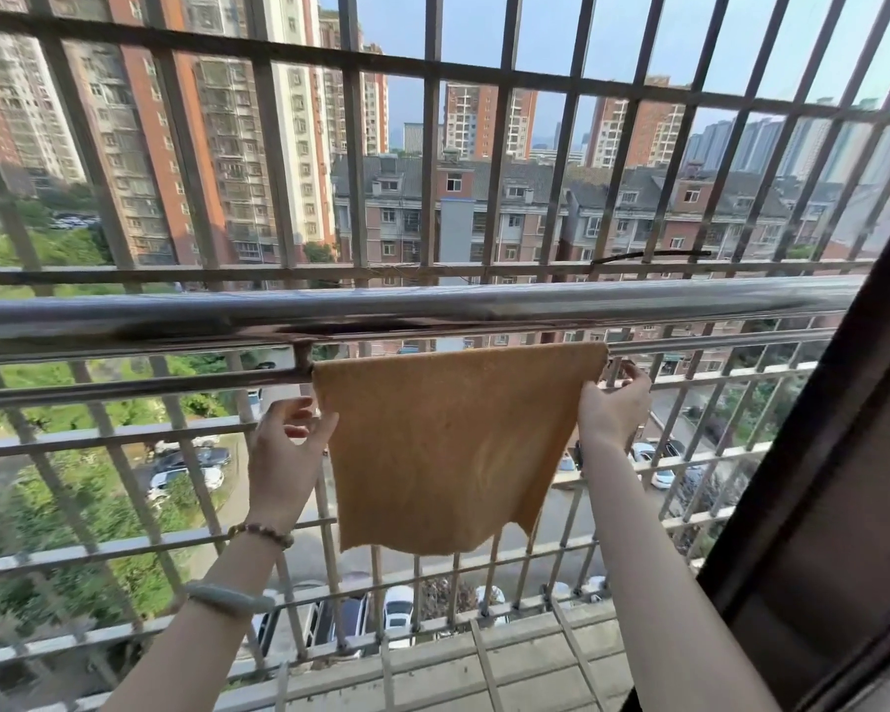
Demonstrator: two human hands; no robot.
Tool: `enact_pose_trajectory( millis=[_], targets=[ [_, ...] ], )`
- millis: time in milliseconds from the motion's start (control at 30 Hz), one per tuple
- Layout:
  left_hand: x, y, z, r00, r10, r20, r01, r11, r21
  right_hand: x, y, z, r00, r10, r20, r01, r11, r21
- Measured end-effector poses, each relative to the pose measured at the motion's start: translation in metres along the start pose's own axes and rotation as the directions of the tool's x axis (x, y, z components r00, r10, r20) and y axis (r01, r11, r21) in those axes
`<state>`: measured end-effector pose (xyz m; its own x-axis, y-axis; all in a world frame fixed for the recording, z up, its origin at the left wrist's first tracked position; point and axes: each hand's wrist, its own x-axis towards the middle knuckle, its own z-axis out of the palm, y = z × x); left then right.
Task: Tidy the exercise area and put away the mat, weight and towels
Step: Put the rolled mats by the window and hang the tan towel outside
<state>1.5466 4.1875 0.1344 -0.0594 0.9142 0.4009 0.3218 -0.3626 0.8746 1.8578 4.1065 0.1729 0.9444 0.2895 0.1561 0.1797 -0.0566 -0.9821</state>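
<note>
An orange-yellow towel (453, 444) hangs draped over a thin horizontal metal bar (140, 385) of the balcony cage, just below a thick steel rail (330, 310). My left hand (286, 454) pinches the towel's left edge between thumb and fingers. At the towel's right edge, near its top corner, my right hand (614, 413) grips the cloth. The towel hangs flat, its lower hem uneven. No mat or weight is in view.
Metal security bars (355, 146) enclose the balcony in front and below. A dark window frame (812, 480) rises at the right. A concrete ledge (458, 665) lies under the grid floor. Apartment blocks and parked cars show far beyond.
</note>
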Motion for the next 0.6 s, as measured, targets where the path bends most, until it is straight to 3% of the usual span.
enact_pose_trajectory(
  millis=[100, 200, 467, 600],
  targets=[
    [-0.006, -0.001, -0.014, 0.996, -0.017, 0.089, 0.021, 0.999, -0.046, -0.028, -0.001, -0.006, 0.98, -0.186, 0.074, 0.191, 0.98, -0.062],
    [-0.013, 0.002, -0.032, 0.992, 0.014, 0.128, -0.003, 0.996, -0.086, -0.062, -0.006, -0.013, 0.904, -0.341, 0.259, 0.337, 0.94, 0.064],
    [-0.037, 0.022, -0.084, 0.946, 0.226, 0.233, -0.194, 0.969, -0.153, -0.127, -0.023, -0.039, 0.778, -0.365, 0.511, 0.242, 0.925, 0.292],
    [-0.06, 0.038, -0.111, 0.933, 0.239, 0.269, -0.169, 0.951, -0.26, -0.15, -0.033, -0.052, 0.651, -0.42, 0.632, 0.201, 0.899, 0.389]
  ],
)
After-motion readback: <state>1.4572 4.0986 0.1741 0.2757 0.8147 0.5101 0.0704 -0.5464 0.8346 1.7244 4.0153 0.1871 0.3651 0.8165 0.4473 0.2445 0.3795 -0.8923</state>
